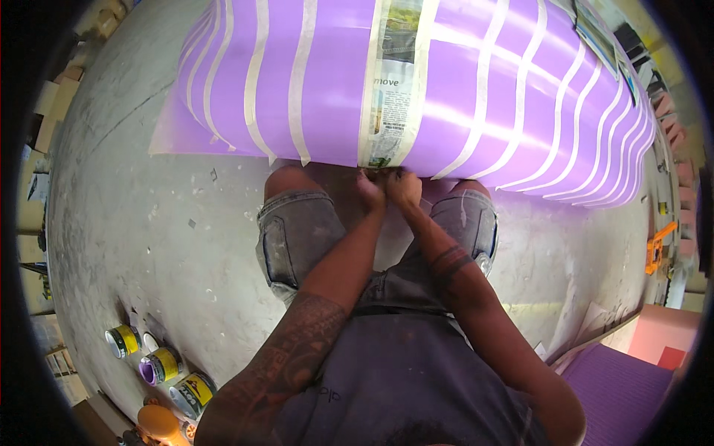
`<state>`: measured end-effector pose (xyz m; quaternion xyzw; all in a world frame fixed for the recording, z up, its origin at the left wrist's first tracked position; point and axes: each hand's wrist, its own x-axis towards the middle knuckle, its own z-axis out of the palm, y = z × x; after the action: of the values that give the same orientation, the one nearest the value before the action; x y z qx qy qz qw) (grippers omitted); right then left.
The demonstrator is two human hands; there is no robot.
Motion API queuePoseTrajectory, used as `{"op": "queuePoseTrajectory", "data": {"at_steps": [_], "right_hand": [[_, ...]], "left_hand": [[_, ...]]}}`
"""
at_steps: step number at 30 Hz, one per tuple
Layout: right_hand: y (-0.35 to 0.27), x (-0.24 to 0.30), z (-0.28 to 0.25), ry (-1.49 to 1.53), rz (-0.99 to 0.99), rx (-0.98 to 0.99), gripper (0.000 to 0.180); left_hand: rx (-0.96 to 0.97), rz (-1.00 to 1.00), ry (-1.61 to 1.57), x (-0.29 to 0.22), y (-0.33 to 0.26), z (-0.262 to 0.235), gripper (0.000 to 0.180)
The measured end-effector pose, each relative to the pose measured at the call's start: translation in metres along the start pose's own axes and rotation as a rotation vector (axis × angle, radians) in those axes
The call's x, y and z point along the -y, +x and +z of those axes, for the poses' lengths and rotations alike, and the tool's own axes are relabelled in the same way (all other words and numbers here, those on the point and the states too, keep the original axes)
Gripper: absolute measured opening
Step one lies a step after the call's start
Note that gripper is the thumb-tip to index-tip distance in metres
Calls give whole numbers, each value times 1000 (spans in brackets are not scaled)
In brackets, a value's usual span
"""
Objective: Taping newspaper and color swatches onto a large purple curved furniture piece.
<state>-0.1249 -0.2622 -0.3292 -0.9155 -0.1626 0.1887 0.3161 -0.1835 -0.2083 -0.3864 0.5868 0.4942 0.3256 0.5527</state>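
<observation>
A large, rounded lilac-purple object fills the far side, banded with several strips of cream masking tape. Down its middle runs a strip of newspaper, taped along both long sides. Both my hands meet at the strip's lower end, under the object's near edge. My left hand is curled there, its fingertips partly hidden. Close beside it, my right hand is closed with knuckles up. What the fingers pinch is too small and dark to make out.
Open paint tins with yellow labels stand on the grey floor at lower left, near an orange tool. At right are an orange clamp-like item and a purple ribbed sheet by a box. Shelving and cartons line the rim.
</observation>
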Motion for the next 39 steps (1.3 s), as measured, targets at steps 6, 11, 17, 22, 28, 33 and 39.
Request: {"op": "queuePoseTrajectory", "data": {"at_steps": [6,11,17,22,28,33,39], "right_hand": [[-2,-2,16,117,50,-73,47],[35,-60,26,-43,112,28,51],[-4,-23,34,941,451,311,60],[24,-63,18,185,249,281,64],[-2,-24,23,180,58,410,55],[12,-52,10,235,127,470,48],[17,-42,22,139,-49,451,62]], "left_hand": [[-69,113,-229,34,14,17,42],[0,220,-336,20,6,44,36],[-143,58,14,36,17,-7,36],[-14,80,182,-16,-6,12,39],[-165,-52,48,40,25,-20,31],[-30,-284,24,5,-6,-18,27],[162,-151,42,21,11,-30,30]]}}
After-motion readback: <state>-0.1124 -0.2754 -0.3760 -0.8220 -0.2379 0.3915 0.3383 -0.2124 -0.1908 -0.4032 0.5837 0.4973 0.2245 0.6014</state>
